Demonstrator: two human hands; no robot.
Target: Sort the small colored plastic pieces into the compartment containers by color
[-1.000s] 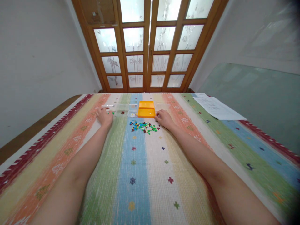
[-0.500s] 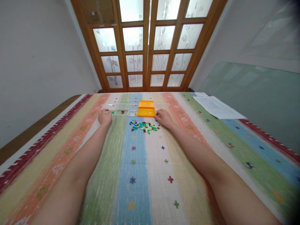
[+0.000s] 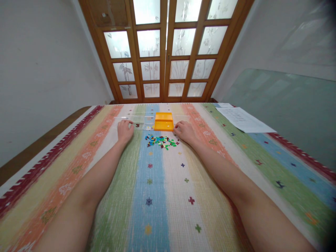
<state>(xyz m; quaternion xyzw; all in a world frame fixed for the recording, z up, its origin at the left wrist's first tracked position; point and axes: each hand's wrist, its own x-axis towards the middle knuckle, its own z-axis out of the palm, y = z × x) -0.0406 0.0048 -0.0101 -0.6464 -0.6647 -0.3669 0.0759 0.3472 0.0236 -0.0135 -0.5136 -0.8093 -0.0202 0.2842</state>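
Small coloured bricks (image 3: 160,141) lie scattered on the worktop (image 3: 175,189), nearer me than the open orange box (image 3: 163,127). My right grip (image 3: 185,131) curls at its right corner, my left grip (image 3: 126,131) at clear trays (image 3: 149,119); I cannot tell whether either is closed on anything

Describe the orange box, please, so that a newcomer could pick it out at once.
Find the far end of the striped tablecloth, toward the wooden doors. Just beyond the heap of small coloured pieces, beside the right hand, the orange box lies open. Its opaque, solid orange sets it apart from the clear containers on either side.
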